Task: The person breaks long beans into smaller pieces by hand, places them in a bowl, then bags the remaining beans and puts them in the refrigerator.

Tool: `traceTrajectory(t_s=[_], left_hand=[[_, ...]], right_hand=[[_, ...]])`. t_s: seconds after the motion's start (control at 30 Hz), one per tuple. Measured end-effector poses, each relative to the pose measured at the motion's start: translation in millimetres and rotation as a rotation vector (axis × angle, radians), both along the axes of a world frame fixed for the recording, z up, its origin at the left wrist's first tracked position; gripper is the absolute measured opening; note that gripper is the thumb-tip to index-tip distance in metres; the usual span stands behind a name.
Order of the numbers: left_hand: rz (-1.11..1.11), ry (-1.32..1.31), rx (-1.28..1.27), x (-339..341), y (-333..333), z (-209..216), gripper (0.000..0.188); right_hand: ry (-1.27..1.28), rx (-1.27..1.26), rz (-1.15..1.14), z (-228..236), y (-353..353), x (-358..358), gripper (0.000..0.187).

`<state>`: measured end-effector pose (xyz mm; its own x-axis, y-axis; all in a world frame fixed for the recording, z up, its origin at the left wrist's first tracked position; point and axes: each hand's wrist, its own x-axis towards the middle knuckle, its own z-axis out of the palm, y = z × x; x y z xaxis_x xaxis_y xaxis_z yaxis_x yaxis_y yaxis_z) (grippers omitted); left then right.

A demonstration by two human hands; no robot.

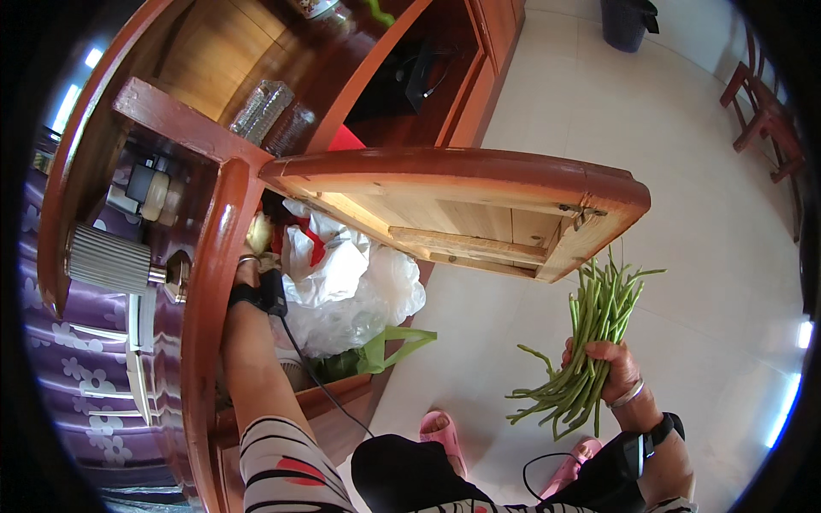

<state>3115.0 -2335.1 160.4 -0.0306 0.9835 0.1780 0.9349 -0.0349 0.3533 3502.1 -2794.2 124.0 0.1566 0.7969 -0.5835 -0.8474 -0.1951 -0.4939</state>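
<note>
My right hand (pixel 617 368) grips a bunch of long green beans (pixel 599 316), held up over the floor on the right, with the ends sticking out on both sides of the fist. On the left, my left hand (pixel 247 272) reaches into an open wooden cabinet. Its fingers are mostly hidden by the frame and the shadow inside. Close to them is a pale, roundish item (pixel 259 232) that I cannot make out. White and clear plastic bags (pixel 342 274) fill the compartment beside this hand, with a bit of red among them.
The cabinet door (pixel 462 205) swings out between my hands. A green strap (pixel 398 346) hangs over the compartment's edge. On the cabinet top stands a ribbed lamp (pixel 111 259). Farther off are a dark bin (pixel 629 24) and a wooden chair (pixel 761 115). Cables hang from both wrists.
</note>
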Motion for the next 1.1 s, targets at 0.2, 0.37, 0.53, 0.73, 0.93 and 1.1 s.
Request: traceTrajectory(t_s=[0.2, 0.37, 0.53, 0.73, 0.93, 1.1], left_hand=[[0.02, 0.074, -0.108, -14, 17, -38, 0.047], [-0.004, 0.18, -0.33, -34, 2, -105, 0.048], [-0.09, 0.177, -0.376, -23, 15, -137, 0.049], [-0.063, 0.206, 0.269, -57, 68, -170, 0.048], [-0.084, 0.342, 0.164, -17, 54, -139, 0.046], [-0.002, 0.352, 0.03, -47, 56, -147, 0.039]], right_hand=[[-0.004, -0.03, 0.015, -4, 1, -2, 0.032], [-0.009, -0.073, 0.002, -1, 2, -3, 0.033], [-0.037, -0.124, 0.027, 3, 6, -4, 0.034], [-0.023, -0.131, 0.07, 3, 10, -8, 0.035], [0.006, -0.196, 0.013, -5, 3, -3, 0.038], [0.001, -0.182, 0.066, -4, 8, -7, 0.036]])
